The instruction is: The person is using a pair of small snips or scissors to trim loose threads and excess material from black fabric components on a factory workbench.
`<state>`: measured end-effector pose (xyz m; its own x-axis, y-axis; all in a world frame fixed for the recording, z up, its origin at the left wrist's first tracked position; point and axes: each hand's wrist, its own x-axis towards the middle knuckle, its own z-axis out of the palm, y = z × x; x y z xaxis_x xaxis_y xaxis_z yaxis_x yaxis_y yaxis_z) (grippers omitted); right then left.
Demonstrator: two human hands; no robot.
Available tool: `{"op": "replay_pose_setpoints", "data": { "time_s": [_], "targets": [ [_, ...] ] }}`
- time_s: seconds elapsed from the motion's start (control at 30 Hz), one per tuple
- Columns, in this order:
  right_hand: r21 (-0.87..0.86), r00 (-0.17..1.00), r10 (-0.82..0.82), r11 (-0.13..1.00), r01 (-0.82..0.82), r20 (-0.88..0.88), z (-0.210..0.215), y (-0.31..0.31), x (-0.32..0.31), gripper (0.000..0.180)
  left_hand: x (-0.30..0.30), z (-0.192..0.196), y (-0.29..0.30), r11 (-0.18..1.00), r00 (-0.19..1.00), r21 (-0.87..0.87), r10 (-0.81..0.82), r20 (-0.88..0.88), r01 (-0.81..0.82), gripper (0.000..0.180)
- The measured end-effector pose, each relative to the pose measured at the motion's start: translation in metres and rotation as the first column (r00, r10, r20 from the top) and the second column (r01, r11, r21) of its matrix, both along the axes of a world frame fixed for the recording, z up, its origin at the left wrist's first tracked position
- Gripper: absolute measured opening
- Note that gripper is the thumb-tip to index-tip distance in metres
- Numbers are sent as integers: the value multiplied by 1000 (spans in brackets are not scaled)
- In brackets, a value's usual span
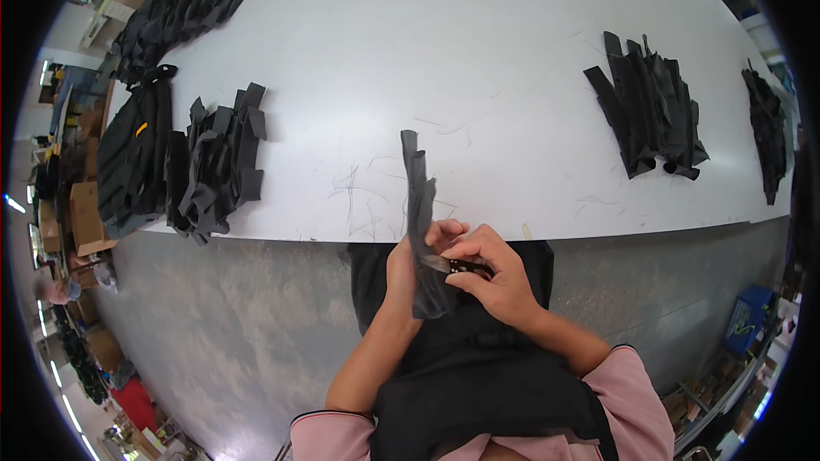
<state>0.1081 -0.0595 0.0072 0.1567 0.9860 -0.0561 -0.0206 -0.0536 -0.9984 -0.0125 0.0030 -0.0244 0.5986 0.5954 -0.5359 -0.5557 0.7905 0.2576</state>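
Observation:
A dark grey fabric strip (419, 205), layered and folded, runs upright in front of me from over the table edge down toward my lap. My left hand (401, 271) is closed around its lower half, with the fingertips curling out on the right side. Black-handled thread snips (468, 268) are gripped in my right hand (502, 277). Their pale metal blades point left and meet the strip's edge beside my left fingers. Whether the blades touch a thread is too small to tell.
Loose threads (363, 192) lie scattered on the white table (384, 51). Bundles of dark strips sit at the left (218, 158), far left (188, 13), right (653, 111) and right rim (766, 132). A black backpack (137, 149) stands at the left edge, with cardboard boxes (88, 218) beyond.

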Motion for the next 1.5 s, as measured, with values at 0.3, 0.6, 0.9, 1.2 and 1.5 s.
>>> {"op": "replay_pose_setpoints", "data": {
  "time_s": [0.3, 0.6, 0.9, 1.2, 1.5],
  "targets": [
    [-307, 984, 120, 939, -155, -130, 13, 8, 10, 25, -3, 33, 12, 937, 987, 347, 8, -161, 49, 46],
    [226, 672, -246, 967, 118, 699, 18, 15, 34, 34, -7, 37, 17, 945, 979, 305, -54, -197, 114, 27],
    [336, 581, -307, 940, 61, 754, 9, 25, 33, 29, -8, 40, 13, 959, 975, 257, -65, -211, 120, 30],
    [348, 632, -354, 927, 140, 690, 10, 19, 35, 27, -11, 40, 13, 944, 959, 265, -131, -250, 198, 26],
    [219, 804, -231, 967, 129, 547, 12, 18, 35, 24, -7, 45, 13, 915, 924, 278, -195, -330, 293, 29]
  ]
}}
